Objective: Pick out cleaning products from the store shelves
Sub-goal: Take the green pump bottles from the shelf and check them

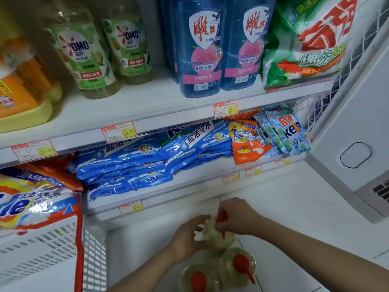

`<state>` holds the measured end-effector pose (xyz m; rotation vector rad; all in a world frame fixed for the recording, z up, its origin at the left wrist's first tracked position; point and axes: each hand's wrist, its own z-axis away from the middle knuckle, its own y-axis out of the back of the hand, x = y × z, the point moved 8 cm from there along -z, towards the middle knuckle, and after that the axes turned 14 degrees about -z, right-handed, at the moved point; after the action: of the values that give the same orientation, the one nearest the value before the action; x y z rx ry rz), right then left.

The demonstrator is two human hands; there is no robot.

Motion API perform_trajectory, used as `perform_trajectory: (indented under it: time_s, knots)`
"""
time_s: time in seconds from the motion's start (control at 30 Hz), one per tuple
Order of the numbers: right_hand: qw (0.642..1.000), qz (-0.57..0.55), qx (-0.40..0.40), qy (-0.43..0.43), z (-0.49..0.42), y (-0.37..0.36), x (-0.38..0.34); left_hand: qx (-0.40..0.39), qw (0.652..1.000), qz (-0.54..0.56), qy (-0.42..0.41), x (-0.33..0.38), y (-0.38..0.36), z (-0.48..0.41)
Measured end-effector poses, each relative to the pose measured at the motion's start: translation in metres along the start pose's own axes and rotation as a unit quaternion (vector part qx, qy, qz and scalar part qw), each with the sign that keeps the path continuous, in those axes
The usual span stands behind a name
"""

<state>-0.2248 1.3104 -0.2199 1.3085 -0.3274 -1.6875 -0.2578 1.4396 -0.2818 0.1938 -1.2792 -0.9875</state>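
The task's thing in hand is a pale yellow-green bottle w/ a red cap. It is seen from above at the bottom of the view, below the lowest price-tagged shelf. It is gripped by both hands. The left hand is curled round the shoulder on its side, fingers bent onto the plastic. The right hand is closed over it from above, its fingers clamped on the cap/neck area. Whether the base is lifted or resting on the low white surface cannot be told. Two more bottles of the same kind stand just beside it, nearer the camera.

Handling, as judged:
- **Weight & stiffness:** clear plastic filled w/ liquid, so probably fairly heavy for its size. The shoulder should be stiff enough, but the walls are likely to give if squeezed hard.
- **Surface:** it looks slick, so a hold on the body alone may slip.
- **Weak pt:** the cap's thin red spout is not to be used as the only hold.
- **Where to hold:** best taken at the neck just under the cap, w/ the other hand supporting the side or base.
- **Carrying:** kept upright, so that leaks are avoided.
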Motion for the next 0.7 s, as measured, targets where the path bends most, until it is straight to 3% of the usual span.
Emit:
perform_trajectory:
  time_s: [0.27, 0.4, 0.5, 0.6, 0.7]
  knots:
    - [0.994, -0.049, 0.056, 0.086, 0.015, 0.084, -0.092, 0.049, 0.992, 0.063, -0.101, 0.033, 0.069, 0.010]
    - [0.982, -0.074, 0.100, 0.145, 0.023, 0.121, -0.141, 0.167, 0.980, 0.048, -0.094, 0.049, 0.124, 0.027]
    - [0.959, -0.139, 0.106, 0.224, 0.031, 0.146, -0.175, 0.251, 0.962, 0.061, -0.089, 0.059, 0.166, 0.043]
    - [0.911, -0.265, 0.088, 0.304, 0.035, 0.159, -0.194, 0.308, 0.941, 0.109, -0.086, 0.069, 0.203, 0.058]
    - [0.878, -0.337, 0.099, 0.327, 0.028, 0.155, -0.185, 0.348, 0.919, 0.162, -0.092, 0.080, 0.236, 0.073]
